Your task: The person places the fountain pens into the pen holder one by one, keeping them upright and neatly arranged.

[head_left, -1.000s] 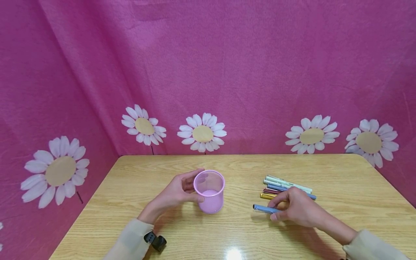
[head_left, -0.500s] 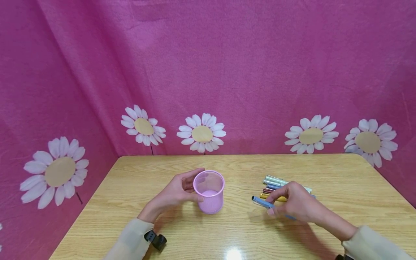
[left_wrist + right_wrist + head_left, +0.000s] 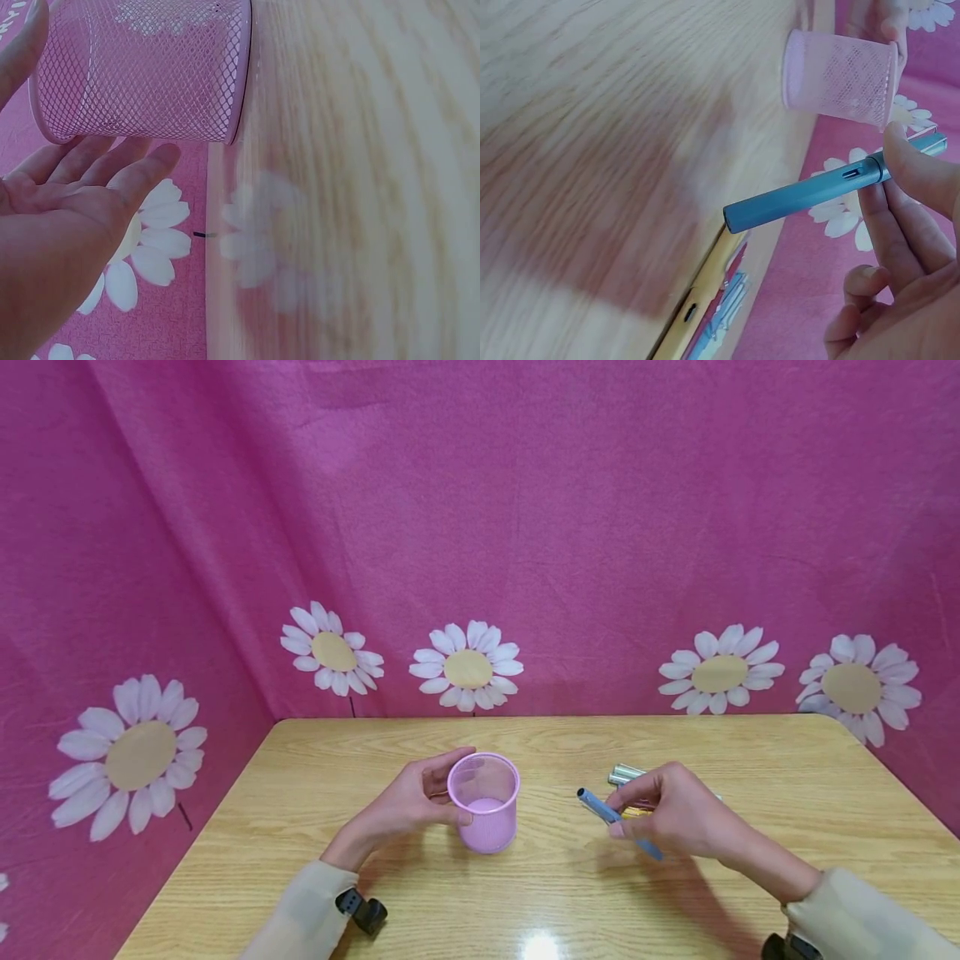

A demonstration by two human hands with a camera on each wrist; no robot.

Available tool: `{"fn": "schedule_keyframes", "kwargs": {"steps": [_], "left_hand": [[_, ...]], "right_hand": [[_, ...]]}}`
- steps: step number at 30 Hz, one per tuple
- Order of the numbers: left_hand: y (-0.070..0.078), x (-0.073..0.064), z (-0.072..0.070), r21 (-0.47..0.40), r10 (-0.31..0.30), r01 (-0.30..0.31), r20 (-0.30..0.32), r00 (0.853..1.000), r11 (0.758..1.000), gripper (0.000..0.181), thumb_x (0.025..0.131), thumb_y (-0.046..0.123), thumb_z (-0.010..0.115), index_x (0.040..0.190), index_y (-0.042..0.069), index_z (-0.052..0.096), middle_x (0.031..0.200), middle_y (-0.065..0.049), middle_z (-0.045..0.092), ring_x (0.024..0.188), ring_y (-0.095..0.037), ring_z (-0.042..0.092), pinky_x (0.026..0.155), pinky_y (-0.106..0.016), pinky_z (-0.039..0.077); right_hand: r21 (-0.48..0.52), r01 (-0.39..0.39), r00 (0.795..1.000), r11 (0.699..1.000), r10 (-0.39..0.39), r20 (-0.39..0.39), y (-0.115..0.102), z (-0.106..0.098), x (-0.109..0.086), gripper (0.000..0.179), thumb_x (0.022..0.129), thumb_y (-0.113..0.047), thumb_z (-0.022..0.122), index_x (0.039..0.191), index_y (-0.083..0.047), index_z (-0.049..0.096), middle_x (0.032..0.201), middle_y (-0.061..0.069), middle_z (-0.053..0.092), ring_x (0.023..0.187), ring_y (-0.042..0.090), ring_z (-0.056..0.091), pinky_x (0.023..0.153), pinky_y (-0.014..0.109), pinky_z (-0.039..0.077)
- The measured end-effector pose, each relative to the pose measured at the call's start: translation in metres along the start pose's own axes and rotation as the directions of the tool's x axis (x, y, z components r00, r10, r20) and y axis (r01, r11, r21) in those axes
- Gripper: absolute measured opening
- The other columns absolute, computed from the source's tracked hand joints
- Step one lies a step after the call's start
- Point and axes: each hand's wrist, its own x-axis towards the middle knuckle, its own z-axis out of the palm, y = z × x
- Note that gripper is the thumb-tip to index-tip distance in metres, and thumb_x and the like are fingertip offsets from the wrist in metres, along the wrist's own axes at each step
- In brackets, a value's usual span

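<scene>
A pink mesh pen cup point(image 3: 489, 832) stands upright on the wooden table, its open top facing up. My left hand point(image 3: 408, 800) holds it from the left, thumb on the near side and fingers at the far side; the left wrist view shows the mesh wall point(image 3: 150, 75) between thumb and fingers. To the right, my right hand point(image 3: 690, 814) pinches a blue fountain pen point(image 3: 597, 805) between thumb and fingers. The capped pen is tilted above the table, cap end raised, as the right wrist view of the pen point(image 3: 802, 199) shows.
Behind and below the right hand lie more pens, partly hidden: a yellow pen point(image 3: 697, 300), a dark red one, a blue one and pale green ones point(image 3: 624, 774). A pink curtain point(image 3: 570, 527) with white daisies hangs beyond the table point(image 3: 375, 735).
My right hand has lifted the blue pen off the table and tilted it, raising its cap end up and slightly to the left. My left hand and the pen cup have stayed put.
</scene>
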Motion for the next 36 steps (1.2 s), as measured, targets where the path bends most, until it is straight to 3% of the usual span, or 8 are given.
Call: {"fn": "schedule_keyframes", "kwargs": {"steps": [3, 6, 10, 18, 22, 29, 33, 36], "left_hand": [[0.001, 0.000, 0.000, -0.002, -0.008, 0.008, -0.002, 1.000, 1.000, 0.091, 0.088, 0.003, 0.085, 0.162, -0.004, 0.032, 0.158, -0.023, 0.047, 0.137, -0.045, 0.052, 0.112, -0.053, 0.045], [0.001, 0.000, 0.000, -0.003, 0.002, -0.002, -0.003, 1.000, 1.000, 0.090, 0.088, 0.002, 0.084, 0.161, -0.005, 0.033, 0.157, -0.024, 0.047, 0.137, -0.046, 0.052, 0.113, -0.053, 0.045], [0.000, 0.000, 0.001, -0.012, 0.015, -0.015, 0.001, 1.000, 1.000, 0.090, 0.088, 0.000, 0.083, 0.161, -0.007, 0.032, 0.156, -0.026, 0.048, 0.136, -0.048, 0.052, 0.112, -0.055, 0.044], [-0.001, 0.000, 0.000, 0.000, 0.009, -0.009, -0.002, 1.000, 1.000, 0.089, 0.089, 0.003, 0.084, 0.161, -0.004, 0.034, 0.154, -0.025, 0.051, 0.133, -0.048, 0.055, 0.110, -0.054, 0.047], [0.000, 0.000, 0.000, -0.001, 0.006, -0.006, -0.001, 1.000, 1.000, 0.089, 0.088, 0.002, 0.084, 0.162, -0.004, 0.034, 0.154, -0.024, 0.051, 0.134, -0.048, 0.055, 0.111, -0.054, 0.046], [-0.001, -0.001, 0.000, 0.000, 0.010, -0.010, 0.000, 1.000, 1.000, 0.088, 0.089, 0.002, 0.083, 0.161, -0.005, 0.033, 0.155, -0.025, 0.050, 0.133, -0.048, 0.054, 0.111, -0.054, 0.046], [-0.001, -0.001, 0.000, 0.002, 0.009, -0.009, 0.001, 1.000, 1.000, 0.088, 0.089, 0.001, 0.083, 0.161, -0.005, 0.033, 0.155, -0.025, 0.050, 0.134, -0.048, 0.054, 0.112, -0.054, 0.046], [-0.001, -0.001, 0.000, -0.003, 0.004, -0.004, -0.002, 1.000, 1.000, 0.089, 0.089, 0.002, 0.083, 0.161, -0.004, 0.033, 0.155, -0.024, 0.050, 0.134, -0.048, 0.054, 0.111, -0.054, 0.046]], "right_hand": [[0.027, -0.001, 1.000, 1.000, 0.001, -0.007, -0.005, 0.000, 0.003, 0.017, 0.083, -0.014, 0.092, 0.098, -0.010, 0.084, 0.090, 0.000, 0.077, 0.075, 0.013, 0.055, 0.061, 0.023, 0.045], [0.045, -0.008, 1.000, 0.999, 0.009, -0.012, -0.009, -0.001, 0.005, 0.018, 0.083, -0.013, 0.091, 0.099, -0.009, 0.084, 0.096, 0.001, 0.078, 0.087, 0.016, 0.065, 0.070, 0.026, 0.053], [0.053, -0.023, 1.000, 0.998, 0.024, -0.019, -0.016, -0.001, 0.009, 0.019, 0.083, -0.015, 0.091, 0.100, -0.009, 0.084, 0.096, 0.001, 0.078, 0.084, 0.017, 0.063, 0.067, 0.026, 0.050], [0.047, -0.047, 0.996, 0.998, 0.050, -0.069, -0.030, 0.002, 0.015, 0.022, 0.080, -0.019, 0.094, 0.099, -0.011, 0.085, 0.092, 0.000, 0.078, 0.068, 0.016, 0.043, 0.055, 0.027, 0.034], [0.053, -0.068, 0.994, 0.996, 0.072, -0.085, -0.036, 0.004, 0.018, 0.024, 0.079, -0.021, 0.095, 0.099, -0.012, 0.085, 0.092, 0.000, 0.077, 0.067, 0.015, 0.042, 0.055, 0.028, 0.034], [0.078, -0.044, 0.993, 0.996, 0.052, -0.103, -0.045, 0.006, 0.024, 0.025, 0.079, -0.022, 0.094, 0.100, -0.012, 0.085, 0.096, 0.000, 0.079, 0.071, 0.015, 0.043, 0.058, 0.028, 0.037], [0.125, -0.059, 0.993, 0.990, 0.072, -0.097, -0.051, 0.006, 0.027, 0.026, 0.081, -0.021, 0.094, 0.103, -0.011, 0.085, 0.093, 0.003, 0.077, 0.066, 0.013, 0.041, 0.056, 0.025, 0.048], [0.148, -0.066, 0.991, 0.987, 0.083, -0.106, -0.056, 0.007, 0.030, 0.027, 0.081, -0.021, 0.093, 0.105, -0.011, 0.085, 0.092, 0.004, 0.075, 0.064, 0.012, 0.038, 0.053, 0.025, 0.050]]}}
